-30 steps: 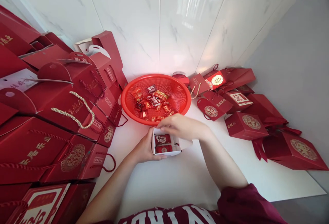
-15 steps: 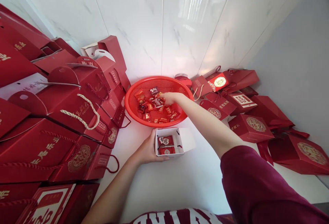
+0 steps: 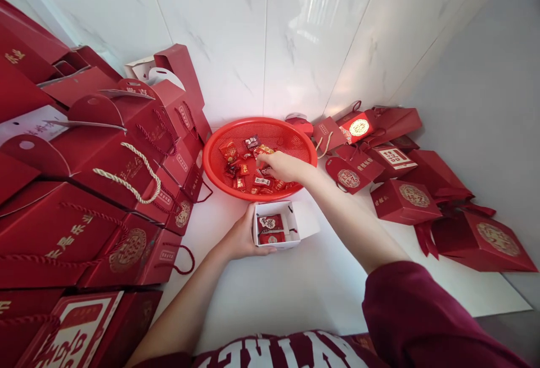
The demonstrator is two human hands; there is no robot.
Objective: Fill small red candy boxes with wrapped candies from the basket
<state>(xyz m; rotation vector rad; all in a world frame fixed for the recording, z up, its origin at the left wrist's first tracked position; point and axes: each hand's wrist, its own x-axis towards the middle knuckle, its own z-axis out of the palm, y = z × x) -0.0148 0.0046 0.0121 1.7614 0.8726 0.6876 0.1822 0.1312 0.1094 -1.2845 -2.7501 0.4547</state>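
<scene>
My left hand [image 3: 244, 237] is wrapped around the left side of a small open white box [image 3: 276, 243], thumb along the rim and fingers beneath. Inside the box lie red wrapped packets [image 3: 270, 223] with white and gold print, and its flap [image 3: 310, 224] stands out to the right. Over the red plastic basket [image 3: 210, 168], my right hand [image 3: 283, 165] has its fingers curled among the wrapped candies [image 3: 240, 182]. A dark red wrapped candy shows partly under those fingers; the palm side is hidden. One yellow and red candy [image 3: 264, 149] lies just beyond the fingertips.
Red gift boxes with rope handles [image 3: 93, 233] are piled high along the left. More red boxes [image 3: 405, 202] with gold emblems stand at the right. A white tiled wall [image 3: 219, 36] rises behind the basket, and the white tabletop [image 3: 261, 295] lies in front.
My right hand has shifted slightly right within the basket, fingers more curled, and the candies around it have moved. My left hand still holds the box. The whole view has tilted a little.
</scene>
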